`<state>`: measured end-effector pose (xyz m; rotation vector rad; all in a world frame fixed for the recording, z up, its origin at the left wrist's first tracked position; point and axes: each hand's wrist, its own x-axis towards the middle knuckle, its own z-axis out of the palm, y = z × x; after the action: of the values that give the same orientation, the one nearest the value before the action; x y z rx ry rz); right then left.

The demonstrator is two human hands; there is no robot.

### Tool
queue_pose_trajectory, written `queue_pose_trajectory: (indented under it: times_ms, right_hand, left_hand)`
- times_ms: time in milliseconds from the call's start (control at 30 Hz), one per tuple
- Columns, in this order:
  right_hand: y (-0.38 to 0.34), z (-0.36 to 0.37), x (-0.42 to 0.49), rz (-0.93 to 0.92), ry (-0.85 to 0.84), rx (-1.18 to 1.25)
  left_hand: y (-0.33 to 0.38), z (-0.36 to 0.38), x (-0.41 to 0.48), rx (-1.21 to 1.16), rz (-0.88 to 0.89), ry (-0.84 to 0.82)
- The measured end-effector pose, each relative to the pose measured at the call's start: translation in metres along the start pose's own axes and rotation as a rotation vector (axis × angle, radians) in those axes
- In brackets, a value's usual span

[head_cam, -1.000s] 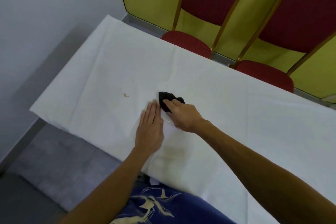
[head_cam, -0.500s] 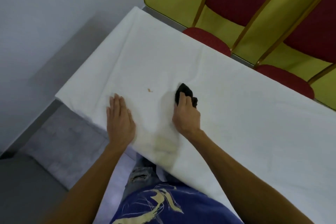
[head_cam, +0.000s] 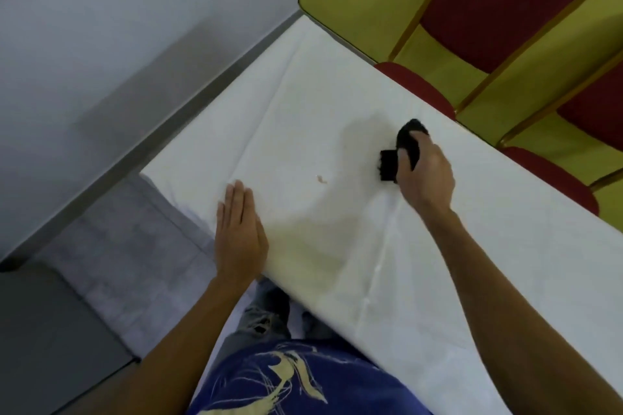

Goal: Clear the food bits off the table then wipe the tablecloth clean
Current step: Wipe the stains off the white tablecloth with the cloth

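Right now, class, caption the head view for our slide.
Right hand grips black cloth on tablecloth; left hand lies flat near food bit.

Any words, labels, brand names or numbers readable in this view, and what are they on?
None can be read.
Blue shirt: cream brush-stroke print, no letters discernible.
Black cloth in the right hand, white tablecloth, red chairs: no label or marking visible.
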<state>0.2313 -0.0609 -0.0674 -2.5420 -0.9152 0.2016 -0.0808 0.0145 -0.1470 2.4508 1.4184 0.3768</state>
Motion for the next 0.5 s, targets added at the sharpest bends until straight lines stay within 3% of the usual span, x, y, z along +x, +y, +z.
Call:
queue_pose_trajectory:
  times_ms: [67, 133, 267, 367, 500]
  right_hand:
    - [0.0, 0.009, 0.021, 0.212, -0.065, -0.035]
    - [-0.02, 0.031, 0.009, 0.245, -0.132, -0.019]
    - [-0.083, 0.08, -0.062, 0.019, -0.233, -0.01]
    - [-0.113, 0.093, -0.119, -0.256, -0.358, -0.049]
    - [-0.101, 0.07, -0.102, -0.46, -0.472, -0.024]
  left_hand:
    - [-0.014, -0.005, 0.009, -0.01, 0.004, -0.009]
    - [-0.022, -0.008, 0.021, -0.009, 0.02, -0.014]
    - [-0.03, -0.007, 0.042, 0.008, 0.049, -0.004]
    - [-0.035, -0.005, 0.04, 0.023, 0.067, -0.031]
    - [-0.038, -0.007, 0.038, 0.03, 0.082, -0.025]
